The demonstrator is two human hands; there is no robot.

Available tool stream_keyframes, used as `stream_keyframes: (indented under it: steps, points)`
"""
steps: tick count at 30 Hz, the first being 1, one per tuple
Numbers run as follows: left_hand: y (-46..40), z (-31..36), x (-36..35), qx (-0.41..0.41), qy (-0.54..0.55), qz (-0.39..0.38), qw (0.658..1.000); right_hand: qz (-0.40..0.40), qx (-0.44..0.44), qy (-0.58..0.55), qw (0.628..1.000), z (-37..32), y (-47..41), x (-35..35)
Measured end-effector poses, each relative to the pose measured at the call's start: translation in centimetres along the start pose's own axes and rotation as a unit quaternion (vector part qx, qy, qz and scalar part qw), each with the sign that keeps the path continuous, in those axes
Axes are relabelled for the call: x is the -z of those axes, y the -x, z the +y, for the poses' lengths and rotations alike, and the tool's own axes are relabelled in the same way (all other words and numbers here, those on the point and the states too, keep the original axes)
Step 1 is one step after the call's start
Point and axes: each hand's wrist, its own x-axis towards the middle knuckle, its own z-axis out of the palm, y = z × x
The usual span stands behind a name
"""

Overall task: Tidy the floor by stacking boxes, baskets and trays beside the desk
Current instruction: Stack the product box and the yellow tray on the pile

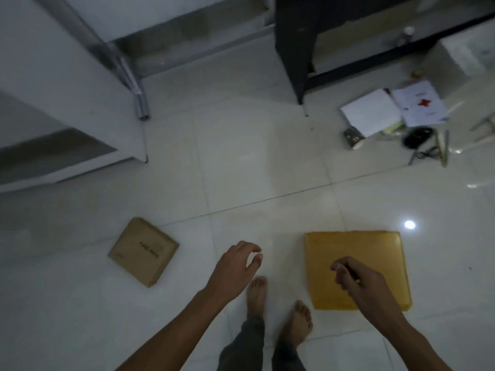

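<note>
A small brown cardboard box (143, 251) lies flat on the white tiled floor at the lower left. A larger flat yellow box (375, 253) lies on the floor at the lower right. My left hand (235, 266) hovers in the air between the two boxes, fingers loosely curled, holding nothing. Above the yellow box's near half hangs my right hand (356, 282), fingers loosely curled and empty. Neither hand touches a box. The black desk (294, 44) stands at the upper right.
A white shelf unit (67, 108) fills the left side. Loose papers (391, 108), a small tin (353, 137) and dark clutter (417, 137) lie on the floor right of the desk leg. My bare feet (278, 309) stand between the boxes.
</note>
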Motion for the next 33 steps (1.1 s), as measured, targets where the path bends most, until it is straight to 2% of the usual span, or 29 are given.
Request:
stream_keyframes:
  steps: [6, 12, 20, 25, 29, 33]
  points:
    - [4.8, -9.6, 2.9, 0.123, 0.076, 0.069, 0.987, -0.099, 0.034, 0.077, 0.992, -5.1, -4.0, -8.0]
    - [8.7, -19.6, 4.4, 0.222, 0.161, 0.09, 0.957, -0.18, 0.06, 0.143, 0.971, -9.2, -7.3, -18.1]
    - [10.3, -33.4, 5.9, 0.303, 0.262, 0.107, 0.91, -0.284, 0.07, 0.258, 0.921, -14.6, -12.9, -33.4]
    - [9.8, -41.0, 6.1, 0.368, 0.325, 0.159, 0.856, -0.297, 0.076, 0.258, 0.916, -17.8, -17.1, -42.1]
    - [8.7, -45.0, 5.2, 0.432, 0.389, 0.194, 0.791, -0.33, 0.092, 0.28, 0.897, -20.4, -20.7, -48.5]
    - [6.8, -47.6, 3.2, 0.481, 0.451, 0.21, 0.722, -0.346, 0.083, 0.259, 0.898, -21.6, -24.9, -54.9]
